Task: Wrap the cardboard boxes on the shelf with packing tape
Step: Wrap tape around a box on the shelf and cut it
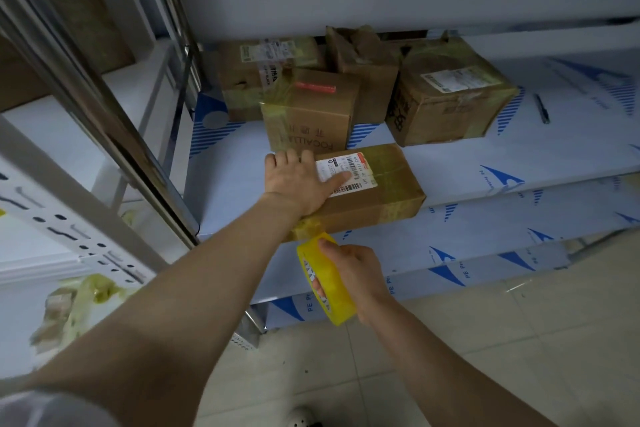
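A flat cardboard box (pixel 384 191) with a white shipping label lies at the front of the shelf (pixel 485 163). My left hand (pixel 298 180) presses flat on its top, fingers spread, the thumb over the label. Just below the box's near end, my right hand (pixel 356 274) grips a yellow roll of packing tape (pixel 325 284). A strip of tape runs from the roll up onto the box's near corner.
Several more taped boxes stand behind: an upright one (pixel 311 111) with a red strip on top, one at the back left (pixel 256 76), one at the right (pixel 450 94). A pen (pixel 542 109) lies on the shelf at right. A metal upright (pixel 104 107) stands left.
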Action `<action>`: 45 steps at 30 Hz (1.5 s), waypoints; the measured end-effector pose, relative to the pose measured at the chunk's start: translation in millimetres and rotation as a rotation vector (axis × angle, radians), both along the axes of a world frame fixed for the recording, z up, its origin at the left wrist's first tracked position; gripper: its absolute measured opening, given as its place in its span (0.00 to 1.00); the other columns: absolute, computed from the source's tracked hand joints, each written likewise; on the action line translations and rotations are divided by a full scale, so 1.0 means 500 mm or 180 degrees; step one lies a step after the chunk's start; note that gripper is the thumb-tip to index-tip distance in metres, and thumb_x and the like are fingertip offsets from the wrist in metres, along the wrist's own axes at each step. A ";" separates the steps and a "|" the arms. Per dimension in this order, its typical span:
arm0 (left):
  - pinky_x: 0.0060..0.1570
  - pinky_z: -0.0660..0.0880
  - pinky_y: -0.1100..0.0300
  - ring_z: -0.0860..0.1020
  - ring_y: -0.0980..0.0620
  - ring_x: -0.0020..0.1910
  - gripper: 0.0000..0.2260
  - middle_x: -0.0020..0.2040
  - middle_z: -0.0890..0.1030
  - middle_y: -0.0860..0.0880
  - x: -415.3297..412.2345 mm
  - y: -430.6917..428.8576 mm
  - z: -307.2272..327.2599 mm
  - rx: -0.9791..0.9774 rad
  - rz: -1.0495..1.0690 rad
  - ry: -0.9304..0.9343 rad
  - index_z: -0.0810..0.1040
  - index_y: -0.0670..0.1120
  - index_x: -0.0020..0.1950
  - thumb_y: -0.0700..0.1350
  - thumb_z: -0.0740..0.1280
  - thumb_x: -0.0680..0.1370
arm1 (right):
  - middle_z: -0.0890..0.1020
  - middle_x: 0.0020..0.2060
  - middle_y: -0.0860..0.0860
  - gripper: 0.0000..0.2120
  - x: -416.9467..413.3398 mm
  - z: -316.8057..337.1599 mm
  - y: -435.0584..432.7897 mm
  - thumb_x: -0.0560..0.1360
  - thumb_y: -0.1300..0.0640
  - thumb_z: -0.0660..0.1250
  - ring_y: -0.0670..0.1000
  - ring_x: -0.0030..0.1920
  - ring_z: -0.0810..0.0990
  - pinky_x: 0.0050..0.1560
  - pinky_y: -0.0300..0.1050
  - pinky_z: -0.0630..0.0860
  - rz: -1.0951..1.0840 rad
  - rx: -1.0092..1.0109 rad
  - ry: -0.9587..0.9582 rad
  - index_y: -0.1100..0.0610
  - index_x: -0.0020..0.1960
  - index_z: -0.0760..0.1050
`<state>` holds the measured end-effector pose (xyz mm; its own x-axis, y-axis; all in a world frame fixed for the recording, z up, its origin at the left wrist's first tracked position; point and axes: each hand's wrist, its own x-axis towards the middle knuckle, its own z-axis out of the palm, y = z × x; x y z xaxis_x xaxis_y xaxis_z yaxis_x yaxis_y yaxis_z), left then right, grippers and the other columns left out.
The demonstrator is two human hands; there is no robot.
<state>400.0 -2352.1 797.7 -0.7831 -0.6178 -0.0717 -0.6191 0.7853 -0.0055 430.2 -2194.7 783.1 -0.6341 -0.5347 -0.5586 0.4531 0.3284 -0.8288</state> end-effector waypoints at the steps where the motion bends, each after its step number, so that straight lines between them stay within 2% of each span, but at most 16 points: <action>1: 0.64 0.61 0.48 0.67 0.41 0.66 0.37 0.67 0.71 0.40 -0.002 -0.009 -0.002 -0.0106 0.0007 0.0082 0.67 0.43 0.69 0.71 0.45 0.76 | 0.77 0.21 0.54 0.17 0.000 0.000 0.000 0.76 0.53 0.67 0.48 0.20 0.75 0.27 0.35 0.74 -0.0021 0.0008 -0.0005 0.62 0.34 0.71; 5: 0.56 0.68 0.51 0.71 0.42 0.62 0.28 0.62 0.75 0.40 -0.023 -0.048 -0.004 0.0133 0.0106 0.0421 0.72 0.40 0.63 0.61 0.46 0.81 | 0.74 0.17 0.48 0.17 -0.009 0.003 0.006 0.77 0.55 0.66 0.43 0.17 0.73 0.20 0.30 0.68 0.0043 0.0053 0.0065 0.61 0.32 0.69; 10: 0.43 0.69 0.55 0.76 0.42 0.49 0.24 0.49 0.80 0.41 -0.039 -0.072 -0.023 0.0449 0.0333 0.1016 0.76 0.44 0.48 0.58 0.47 0.83 | 0.77 0.20 0.52 0.17 -0.016 -0.002 0.002 0.76 0.53 0.67 0.47 0.20 0.75 0.25 0.33 0.73 0.0066 0.0086 -0.0017 0.61 0.32 0.71; 12: 0.45 0.69 0.55 0.76 0.42 0.50 0.25 0.50 0.80 0.41 -0.030 -0.074 -0.014 0.0766 0.0430 0.1175 0.76 0.45 0.47 0.60 0.46 0.82 | 0.78 0.21 0.53 0.16 -0.016 -0.001 0.004 0.76 0.53 0.67 0.47 0.20 0.75 0.25 0.33 0.73 0.0054 0.0062 -0.0046 0.61 0.33 0.72; 14: 0.59 0.64 0.51 0.71 0.43 0.61 0.28 0.59 0.76 0.42 -0.008 -0.069 0.003 0.0911 0.0085 0.1071 0.75 0.48 0.60 0.66 0.48 0.79 | 0.78 0.20 0.52 0.17 -0.016 -0.003 0.005 0.76 0.53 0.67 0.47 0.20 0.76 0.24 0.33 0.73 0.0013 0.0047 -0.0052 0.61 0.33 0.72; 16: 0.70 0.47 0.46 0.57 0.44 0.71 0.40 0.68 0.64 0.43 0.030 -0.062 0.019 0.0921 -0.0446 0.0399 0.58 0.55 0.76 0.75 0.54 0.69 | 0.77 0.20 0.53 0.18 -0.016 -0.003 0.004 0.76 0.54 0.68 0.48 0.20 0.76 0.25 0.34 0.73 -0.0065 0.0059 -0.0052 0.60 0.30 0.71; 18: 0.70 0.34 0.41 0.42 0.44 0.75 0.55 0.76 0.50 0.45 0.068 -0.066 0.026 0.1113 -0.0624 -0.0298 0.40 0.60 0.77 0.79 0.62 0.58 | 0.78 0.22 0.56 0.20 -0.017 -0.003 0.002 0.75 0.53 0.69 0.51 0.21 0.76 0.28 0.38 0.74 -0.0107 0.0062 -0.0063 0.60 0.27 0.72; 20: 0.72 0.35 0.41 0.34 0.44 0.75 0.59 0.77 0.39 0.48 0.095 -0.072 0.027 0.1424 -0.0586 -0.0574 0.33 0.62 0.75 0.74 0.68 0.57 | 0.79 0.22 0.57 0.22 -0.018 -0.001 0.002 0.75 0.52 0.69 0.52 0.22 0.76 0.29 0.39 0.74 -0.0055 0.0080 -0.0029 0.58 0.24 0.73; 24: 0.71 0.56 0.47 0.47 0.41 0.74 0.53 0.75 0.49 0.46 0.091 -0.057 0.041 0.1366 -0.0528 -0.0593 0.37 0.60 0.77 0.63 0.73 0.66 | 0.80 0.26 0.60 0.16 -0.014 0.029 0.023 0.74 0.54 0.70 0.56 0.28 0.78 0.37 0.47 0.76 0.0276 0.0002 -0.0154 0.62 0.32 0.75; 28: 0.71 0.62 0.50 0.62 0.46 0.71 0.53 0.73 0.60 0.49 0.099 -0.068 0.081 0.2286 -0.0328 -0.0565 0.50 0.61 0.77 0.70 0.69 0.56 | 0.84 0.36 0.60 0.06 -0.028 0.129 0.078 0.72 0.61 0.70 0.56 0.36 0.82 0.42 0.48 0.79 0.1021 -0.0403 -0.0101 0.64 0.45 0.80; 30: 0.67 0.67 0.52 0.71 0.49 0.65 0.48 0.67 0.72 0.50 0.113 -0.069 0.089 0.3046 -0.0151 -0.0251 0.63 0.58 0.73 0.69 0.68 0.54 | 0.84 0.40 0.60 0.08 -0.037 0.196 0.092 0.71 0.62 0.70 0.56 0.40 0.82 0.46 0.51 0.79 0.1349 -0.0653 0.0246 0.63 0.49 0.80; 33: 0.56 0.71 0.54 0.78 0.48 0.50 0.34 0.50 0.82 0.44 0.125 -0.067 0.090 0.3614 0.0099 0.0532 0.81 0.47 0.52 0.67 0.67 0.54 | 0.84 0.34 0.55 0.03 -0.047 0.272 0.065 0.74 0.63 0.67 0.51 0.35 0.83 0.41 0.45 0.80 0.1380 -0.0736 0.0739 0.62 0.45 0.80; 37: 0.34 0.75 0.68 0.79 0.58 0.32 0.09 0.34 0.81 0.49 0.123 -0.064 0.104 0.3413 0.0563 0.1853 0.79 0.46 0.38 0.51 0.71 0.71 | 0.84 0.31 0.56 0.15 -0.072 0.307 -0.029 0.73 0.53 0.71 0.52 0.30 0.82 0.37 0.45 0.82 0.0837 -0.0649 0.0929 0.66 0.43 0.80; 39: 0.26 0.73 0.69 0.76 0.56 0.29 0.12 0.31 0.78 0.49 0.119 -0.054 0.091 0.3113 0.0930 0.2507 0.76 0.45 0.34 0.41 0.66 0.78 | 0.84 0.33 0.58 0.21 -0.073 0.315 -0.070 0.71 0.46 0.72 0.53 0.32 0.83 0.40 0.47 0.82 0.0711 -0.0552 0.1150 0.66 0.45 0.81; 42: 0.30 0.76 0.65 0.76 0.52 0.34 0.11 0.34 0.79 0.46 0.107 -0.048 0.066 0.3286 0.1408 0.3143 0.77 0.44 0.35 0.38 0.64 0.78 | 0.84 0.33 0.59 0.22 -0.064 0.327 -0.100 0.72 0.44 0.70 0.53 0.28 0.81 0.36 0.45 0.82 0.0796 -0.0572 0.1076 0.66 0.47 0.80; 45: 0.34 0.76 0.62 0.74 0.52 0.33 0.13 0.33 0.77 0.46 0.094 -0.058 0.065 0.3148 0.1552 0.3137 0.77 0.43 0.33 0.35 0.64 0.78 | 0.82 0.28 0.57 0.17 -0.053 0.325 -0.101 0.73 0.48 0.71 0.51 0.24 0.79 0.30 0.42 0.80 0.0691 -0.0587 0.1036 0.64 0.44 0.79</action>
